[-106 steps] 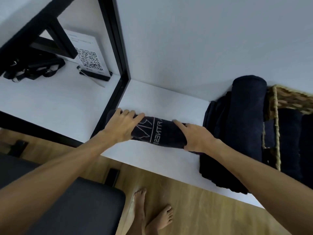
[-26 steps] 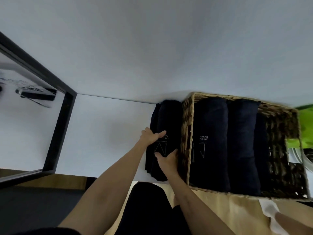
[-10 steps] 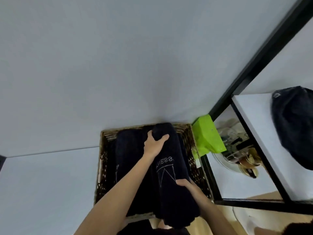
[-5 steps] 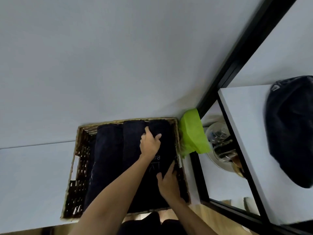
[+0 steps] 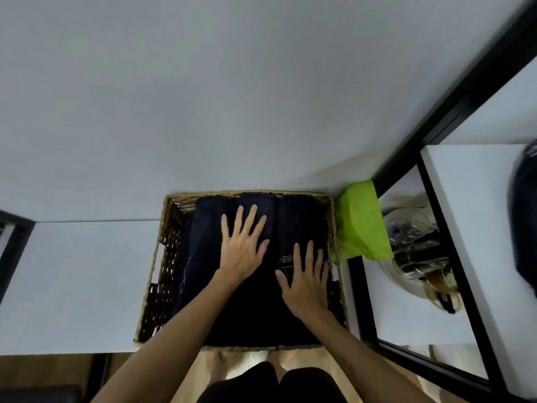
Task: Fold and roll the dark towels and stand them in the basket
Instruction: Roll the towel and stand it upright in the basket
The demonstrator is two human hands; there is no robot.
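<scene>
towels (image 5: 293, 225) lie as 3 rolls side by side in the basket (image 5: 162, 257), filling it up to its right wall. left hand (image 5: 242, 245) and right hand (image 5: 305, 282) press them with flat, spread fingers. better to push evenly, so no roll opens.

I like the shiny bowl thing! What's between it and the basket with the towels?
In the head view, a bright green object sits between the wicker basket and the glass bowl, beside a black frame post.
</scene>
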